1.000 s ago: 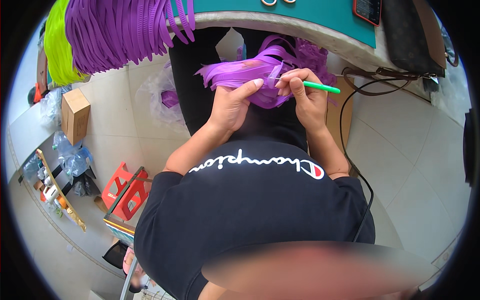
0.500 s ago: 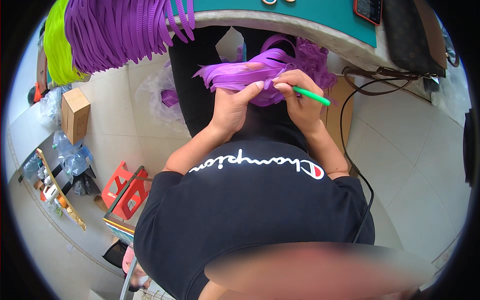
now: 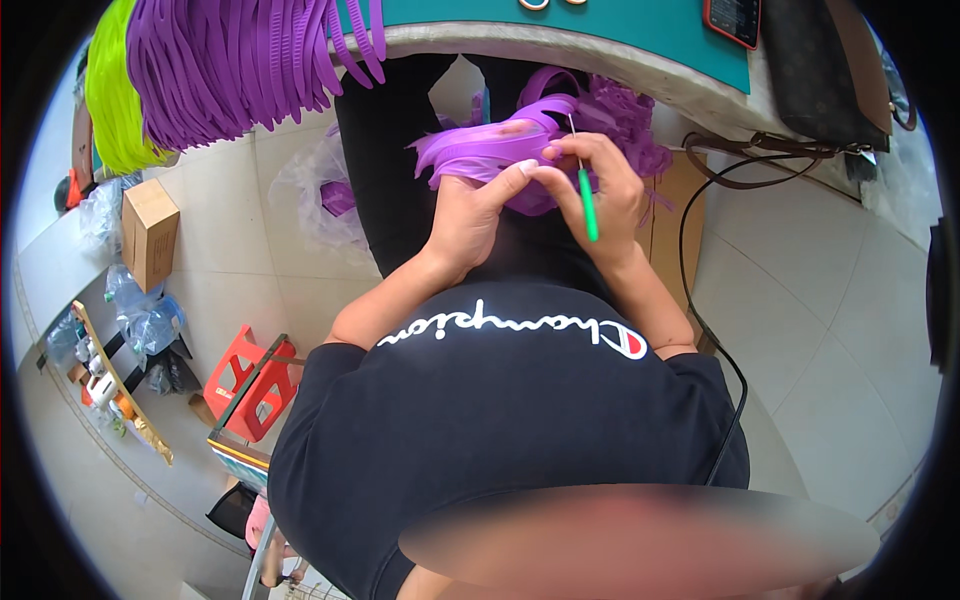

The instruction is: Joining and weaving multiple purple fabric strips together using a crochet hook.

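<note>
A bunch of purple rubbery straps (image 3: 470,152) lies over my left hand (image 3: 465,222), whose thumb presses on it from the near side. In my right hand (image 3: 612,200) is a thin pick-like tool with a green handle (image 3: 588,210). Its slim metal shaft points away from me, above the bunch; what its tip touches I cannot make out. My right thumb and fingertips are close to my left thumb, at the right end of the bunch. A tangled heap of purple strips (image 3: 625,125) lies just beyond, over my lap.
Ahead is a table with a green mat (image 3: 640,45), holding a phone (image 3: 733,20) and a dark bag (image 3: 820,70). More purple straps (image 3: 230,70) and lime-green ones (image 3: 115,95) hang at its left. A black cable (image 3: 690,250) runs down my right; a carton (image 3: 150,232) and red stool (image 3: 250,385) stand left.
The green handle has swung from pointing right to pointing back toward me, so its metal shaft now shows. The strap bunch has shifted slightly right.
</note>
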Demonstrator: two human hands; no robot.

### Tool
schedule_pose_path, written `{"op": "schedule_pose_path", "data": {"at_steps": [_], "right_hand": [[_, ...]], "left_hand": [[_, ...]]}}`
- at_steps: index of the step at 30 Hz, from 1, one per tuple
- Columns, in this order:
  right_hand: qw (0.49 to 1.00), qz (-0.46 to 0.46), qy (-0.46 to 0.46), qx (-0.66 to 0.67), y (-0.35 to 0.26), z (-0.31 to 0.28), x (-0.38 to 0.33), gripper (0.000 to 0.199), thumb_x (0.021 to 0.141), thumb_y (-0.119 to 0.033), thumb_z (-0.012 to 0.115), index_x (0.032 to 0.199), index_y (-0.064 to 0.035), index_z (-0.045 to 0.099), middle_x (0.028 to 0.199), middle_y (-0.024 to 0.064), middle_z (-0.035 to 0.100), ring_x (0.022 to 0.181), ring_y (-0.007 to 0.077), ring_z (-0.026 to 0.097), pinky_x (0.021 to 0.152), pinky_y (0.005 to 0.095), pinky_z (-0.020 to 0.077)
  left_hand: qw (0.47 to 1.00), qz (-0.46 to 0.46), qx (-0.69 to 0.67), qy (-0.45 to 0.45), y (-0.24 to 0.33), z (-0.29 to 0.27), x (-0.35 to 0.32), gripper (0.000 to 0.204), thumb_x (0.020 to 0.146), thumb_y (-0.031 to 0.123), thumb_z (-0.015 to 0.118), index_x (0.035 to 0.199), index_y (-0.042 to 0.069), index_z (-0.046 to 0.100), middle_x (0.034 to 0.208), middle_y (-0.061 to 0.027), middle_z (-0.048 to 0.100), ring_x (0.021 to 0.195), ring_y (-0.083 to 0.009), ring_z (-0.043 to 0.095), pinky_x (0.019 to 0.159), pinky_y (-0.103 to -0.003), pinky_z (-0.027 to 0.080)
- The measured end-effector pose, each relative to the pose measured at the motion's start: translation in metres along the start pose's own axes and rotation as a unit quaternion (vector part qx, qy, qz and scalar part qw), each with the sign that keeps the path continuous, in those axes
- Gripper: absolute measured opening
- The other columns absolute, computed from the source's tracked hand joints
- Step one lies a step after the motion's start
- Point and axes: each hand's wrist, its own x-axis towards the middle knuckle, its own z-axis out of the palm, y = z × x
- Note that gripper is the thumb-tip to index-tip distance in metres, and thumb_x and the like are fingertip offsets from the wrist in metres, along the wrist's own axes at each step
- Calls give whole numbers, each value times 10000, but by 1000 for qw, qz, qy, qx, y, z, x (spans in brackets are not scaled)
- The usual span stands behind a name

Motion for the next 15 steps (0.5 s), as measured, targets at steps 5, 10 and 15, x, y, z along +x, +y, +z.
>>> {"op": "schedule_pose_path", "data": {"at_steps": [5,10,15], "right_hand": [[987,119,100,46,24,2,-11,152,933,-156,630,904,-7,634,808,63,654,691,129,608,641,260,488],[868,167,439,161,71,-99,8,126,965,-125,558,889,-29,588,754,77,623,628,143,618,608,262,540],[748,79,637,172,159,-295,-39,145,861,-110,522,746,-23,518,644,60,507,561,162,520,545,289,491]], "left_hand": [[999,-6,41,0,-1,1,1,413,871,10,641,1267,-24,530,1099,-122,653,1050,-170,608,944,-313,467],[995,-42,-62,63,2,-19,15,400,882,30,631,1263,-35,529,1127,-166,650,1057,-211,618,951,-345,476],[984,-11,-126,124,-7,-52,29,420,893,29,616,1291,-38,499,1184,-163,619,1070,-249,612,974,-367,472]]}}
